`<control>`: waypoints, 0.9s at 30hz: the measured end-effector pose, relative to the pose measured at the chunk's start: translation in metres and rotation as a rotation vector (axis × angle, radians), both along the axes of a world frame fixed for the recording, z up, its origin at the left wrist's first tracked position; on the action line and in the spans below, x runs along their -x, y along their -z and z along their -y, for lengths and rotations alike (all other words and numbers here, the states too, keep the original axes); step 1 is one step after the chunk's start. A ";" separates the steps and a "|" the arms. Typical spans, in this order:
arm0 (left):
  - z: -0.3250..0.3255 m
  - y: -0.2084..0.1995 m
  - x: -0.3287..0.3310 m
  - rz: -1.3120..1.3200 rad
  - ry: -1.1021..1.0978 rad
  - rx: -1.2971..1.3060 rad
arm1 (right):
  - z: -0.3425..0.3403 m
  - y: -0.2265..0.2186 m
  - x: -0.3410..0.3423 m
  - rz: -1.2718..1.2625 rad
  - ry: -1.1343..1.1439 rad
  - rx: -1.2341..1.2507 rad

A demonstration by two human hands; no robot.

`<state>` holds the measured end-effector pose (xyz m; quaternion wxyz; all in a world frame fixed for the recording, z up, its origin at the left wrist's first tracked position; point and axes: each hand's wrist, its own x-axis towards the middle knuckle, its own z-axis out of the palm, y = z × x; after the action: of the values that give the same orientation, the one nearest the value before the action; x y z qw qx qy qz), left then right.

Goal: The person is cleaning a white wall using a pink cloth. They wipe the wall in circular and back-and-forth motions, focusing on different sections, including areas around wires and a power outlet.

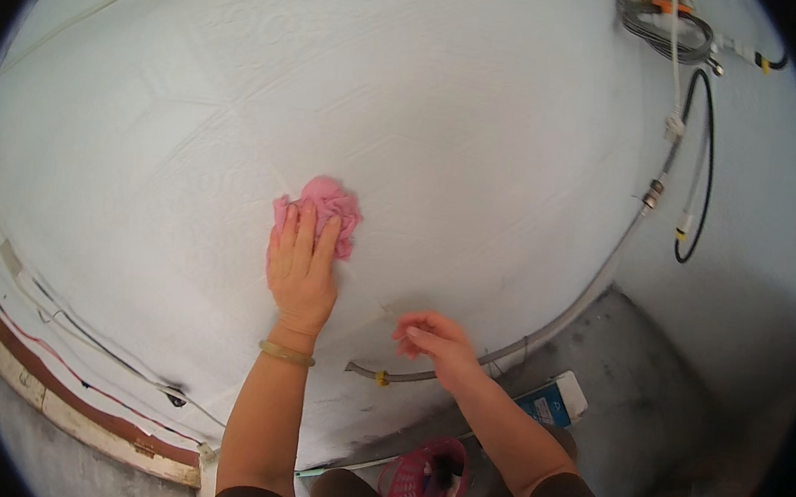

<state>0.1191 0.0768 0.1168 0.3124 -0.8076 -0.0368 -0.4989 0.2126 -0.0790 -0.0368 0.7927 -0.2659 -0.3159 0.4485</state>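
My left hand [300, 264] lies over a crumpled pink cloth [326, 204], pressing it against a large white wall [481, 161] with faint raised lines. The fingers stretch upward across the cloth, which bunches out around them. A pale greenish bangle [286, 353] circles my left wrist. Lower and to the right, my right hand [434, 340] has loosely bent fingers with nothing visible in them. Near it, the cut end of a grey hose [406, 376] with a yellow band passes by my right wrist.
The hose climbs rightward toward coiled cables [672, 36] and a black loop [705, 171]. Below stand a pink basket [405, 495] with items inside and a blue-and-white box [550, 401]. Wires [105, 355] run along the lower left above a brown ledge [72, 400].
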 end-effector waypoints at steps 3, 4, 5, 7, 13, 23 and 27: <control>0.003 0.017 -0.001 -0.094 -0.017 0.015 | 0.001 -0.001 -0.002 0.011 0.008 0.023; 0.005 0.022 -0.002 -0.136 -0.021 0.021 | 0.002 0.000 -0.003 0.015 0.012 0.034; 0.006 0.025 -0.003 -0.123 -0.028 0.004 | 0.002 0.000 -0.003 0.014 0.011 0.028; 0.008 0.029 -0.006 -0.098 -0.046 -0.029 | 0.002 0.000 -0.004 0.011 0.008 0.019; 0.009 0.052 -0.004 -0.402 -0.014 0.061 | 0.003 0.000 -0.008 0.003 0.026 0.022; 0.052 0.054 -0.005 -0.357 0.317 0.657 | 0.001 -0.005 -0.015 -0.037 0.068 -0.015; 0.079 0.039 -0.002 0.097 0.839 1.925 | 0.004 -0.013 -0.013 -0.076 0.057 -0.058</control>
<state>0.1208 -0.0021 0.0777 -0.6610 -0.6422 -0.1477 -0.3590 0.2256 -0.0834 -0.0243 0.8239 -0.2345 -0.2906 0.4263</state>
